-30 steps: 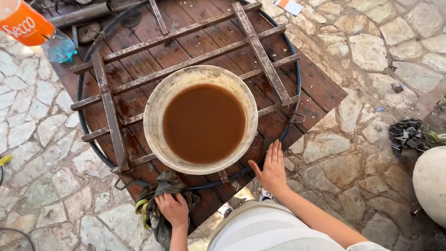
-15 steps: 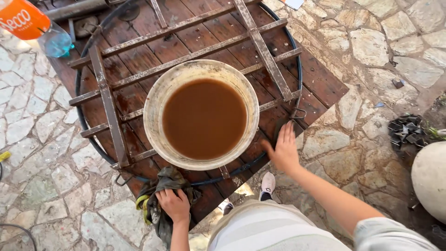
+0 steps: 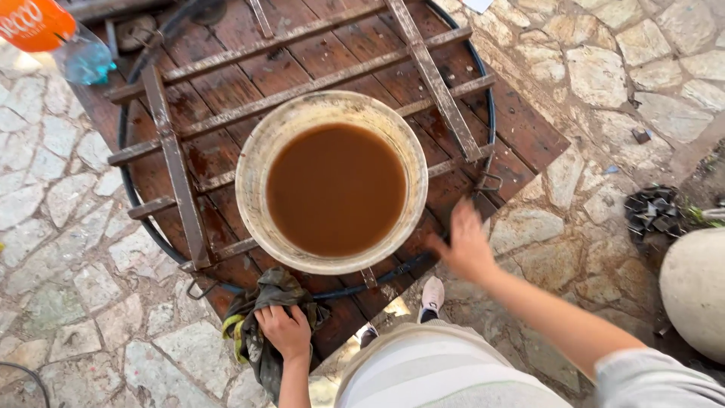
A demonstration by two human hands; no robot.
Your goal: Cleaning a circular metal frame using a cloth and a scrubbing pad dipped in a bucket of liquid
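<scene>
The rag (image 3: 260,321), a crumpled dark cloth with a yellow-green edge, lies bunched on the near edge of the wooden board (image 3: 521,128), partly hanging over onto the stone paving (image 3: 68,302). It looks soft and limp, probably damp and grimy, so it would sag and fold wherever it is lifted; a gathered fistful at its thick middle seems the surest hold. The left hand (image 3: 285,330) rests on top of it with the fingers curled down into the folds, pressing or clutching the cloth. Just beyond the rag stands the round basin (image 3: 253,162), pale and mud-stained, filled nearly to the rim with opaque brown water. It sits on a circular metal frame (image 3: 174,162) of rusty bars laid across the board. So full, the basin is likely heavy and ready to slop; 2 hands at opposite sides of the rim would suit it best. The right hand (image 3: 466,245) is blurred beside the basin's near right rim, fingers spread and holding nothing, close to the frame's dark hoop. Farther off, a clear plastic bottle with an orange label (image 3: 53,38) lies at the board's far left corner, and 1 white shoe (image 3: 432,295) shows below.
</scene>
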